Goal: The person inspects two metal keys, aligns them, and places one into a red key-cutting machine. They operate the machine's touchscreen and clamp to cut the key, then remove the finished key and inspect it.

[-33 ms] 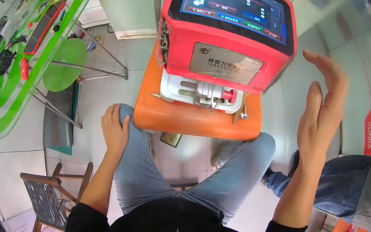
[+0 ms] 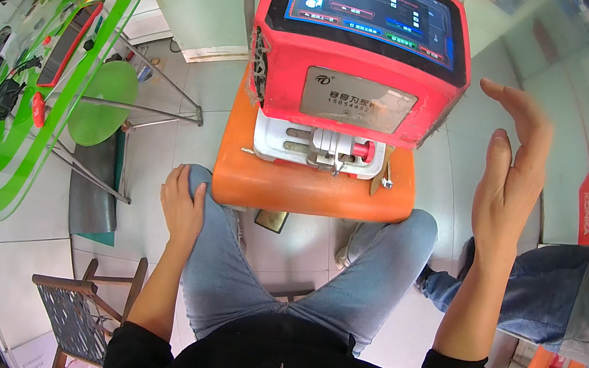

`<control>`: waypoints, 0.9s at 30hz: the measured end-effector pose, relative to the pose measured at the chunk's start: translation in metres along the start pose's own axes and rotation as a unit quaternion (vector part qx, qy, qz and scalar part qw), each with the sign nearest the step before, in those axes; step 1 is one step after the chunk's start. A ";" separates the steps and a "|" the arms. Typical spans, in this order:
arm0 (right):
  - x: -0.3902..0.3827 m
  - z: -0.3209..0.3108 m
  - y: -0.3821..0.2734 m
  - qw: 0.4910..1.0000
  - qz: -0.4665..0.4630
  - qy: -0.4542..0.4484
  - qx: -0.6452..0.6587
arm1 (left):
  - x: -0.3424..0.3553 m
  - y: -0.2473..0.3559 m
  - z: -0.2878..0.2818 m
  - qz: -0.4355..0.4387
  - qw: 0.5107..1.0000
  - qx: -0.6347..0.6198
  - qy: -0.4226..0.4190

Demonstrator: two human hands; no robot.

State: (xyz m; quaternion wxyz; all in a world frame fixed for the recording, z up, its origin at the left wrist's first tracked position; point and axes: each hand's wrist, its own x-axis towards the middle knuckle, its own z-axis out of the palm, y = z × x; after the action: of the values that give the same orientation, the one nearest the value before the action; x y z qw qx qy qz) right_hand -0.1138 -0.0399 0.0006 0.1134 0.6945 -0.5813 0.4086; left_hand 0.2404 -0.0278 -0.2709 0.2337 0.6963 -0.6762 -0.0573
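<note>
A red key-cutting machine (image 2: 358,89) with a lit touchscreen (image 2: 376,9) on top stands on an orange chair seat (image 2: 309,190) in front of me. Under its red housing shows a metal clamp (image 2: 328,147) with a red knob (image 2: 368,152). A small key-like metal piece (image 2: 386,180) lies on the seat to the right of the clamp. My right hand (image 2: 507,174) is raised beside the machine's right side, thumb and fingers apart, touching nothing. Resting on my left knee, my left hand (image 2: 183,204) lies with its fingers spread loosely and holds nothing.
At left is a green and white glass table (image 2: 3,180) with a red-edged tablet-like device (image 2: 70,46) and black cables. A green round stool (image 2: 104,103) stands beneath it. A wooden chair (image 2: 75,311) is lower left. Another person's jeans-clad leg (image 2: 539,294) reaches in from the right.
</note>
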 end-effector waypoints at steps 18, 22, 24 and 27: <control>-0.129 0.060 -0.036 0.967 0.169 -0.188 0.037 | -0.002 -0.014 0.009 0.021 1.000 0.002 0.016; -0.153 0.053 -0.026 0.950 0.178 -0.238 -0.099 | 0.003 -0.014 0.018 -0.019 0.998 -0.062 0.025; -0.171 0.037 -0.006 0.954 0.223 -0.178 -0.093 | 0.006 -0.013 0.016 -0.006 1.000 -0.019 0.005; -0.206 0.008 0.034 0.932 0.273 -0.156 -0.183 | 0.006 -0.014 0.014 0.153 0.979 -0.027 0.132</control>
State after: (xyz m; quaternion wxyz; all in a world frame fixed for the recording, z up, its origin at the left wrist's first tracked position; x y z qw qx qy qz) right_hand -0.1389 0.0925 -0.1592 0.0302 0.5316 -0.8233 0.1965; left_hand 0.2482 -0.0378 -0.2873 0.3457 0.5790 -0.7365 0.0531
